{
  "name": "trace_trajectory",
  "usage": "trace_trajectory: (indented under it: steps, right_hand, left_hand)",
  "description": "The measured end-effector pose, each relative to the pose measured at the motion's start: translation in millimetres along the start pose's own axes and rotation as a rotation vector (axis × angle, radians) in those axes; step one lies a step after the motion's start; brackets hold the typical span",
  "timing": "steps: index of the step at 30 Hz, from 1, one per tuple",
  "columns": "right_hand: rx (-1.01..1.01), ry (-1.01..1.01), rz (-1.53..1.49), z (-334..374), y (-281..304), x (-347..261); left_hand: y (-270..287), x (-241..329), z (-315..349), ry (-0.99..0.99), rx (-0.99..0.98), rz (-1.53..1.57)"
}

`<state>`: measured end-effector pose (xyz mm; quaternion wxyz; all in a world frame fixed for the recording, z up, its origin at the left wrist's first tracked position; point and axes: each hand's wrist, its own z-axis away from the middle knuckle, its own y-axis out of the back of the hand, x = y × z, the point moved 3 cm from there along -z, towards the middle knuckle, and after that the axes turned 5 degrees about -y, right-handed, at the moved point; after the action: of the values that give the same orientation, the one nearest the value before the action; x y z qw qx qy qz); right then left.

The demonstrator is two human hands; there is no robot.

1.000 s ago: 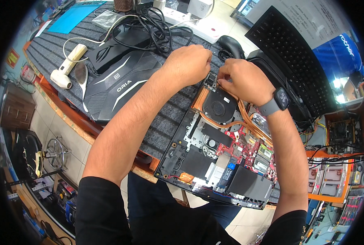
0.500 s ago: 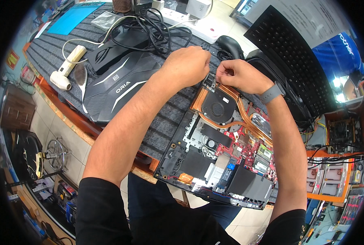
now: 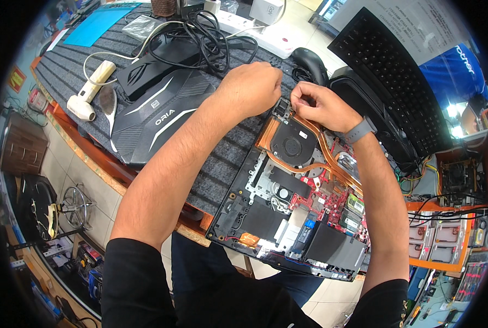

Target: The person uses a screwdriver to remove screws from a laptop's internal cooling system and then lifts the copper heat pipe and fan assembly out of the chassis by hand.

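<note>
An opened laptop base [image 3: 257, 218] lies on the grey striped mat, its inside facing up. A black cooling fan [image 3: 293, 143], copper heat pipes [image 3: 298, 169] and a red circuit board [image 3: 321, 201] show in it. My left hand [image 3: 250, 87] is closed just beyond the far left corner, near the hinge [image 3: 281, 108]. Its fingertips face away, and whatever they hold is hidden. Across that corner, my right hand [image 3: 323, 107] curls thumb and fingers into a pinch. Anything between its fingertips is too small to make out.
To the left lie a black laptop cover [image 3: 164, 112], a black power adapter [image 3: 145, 76], a brush [image 3: 108, 109] and a cream heat gun [image 3: 91, 90]. A mouse [image 3: 309, 63], power strip [image 3: 266, 37] and tilted keyboard [image 3: 389, 76] border the far and right sides.
My right hand has shifted slightly down and its fingers have curled tighter. The left hand and the laptop base stay where they were.
</note>
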<state>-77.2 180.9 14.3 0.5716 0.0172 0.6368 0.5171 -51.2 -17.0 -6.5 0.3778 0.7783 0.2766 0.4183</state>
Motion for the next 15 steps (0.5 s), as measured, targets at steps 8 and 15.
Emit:
trace_trajectory:
  steps: [8,15]
  right_hand:
    - [0.053,0.289,0.271,9,5,-20]
    - [0.114,0.286,0.535,13,0,-27]
  left_hand:
    - [3,0,0,0.039,0.028,-0.014]
    - [8,0,-2,0.073,-0.008,-0.028]
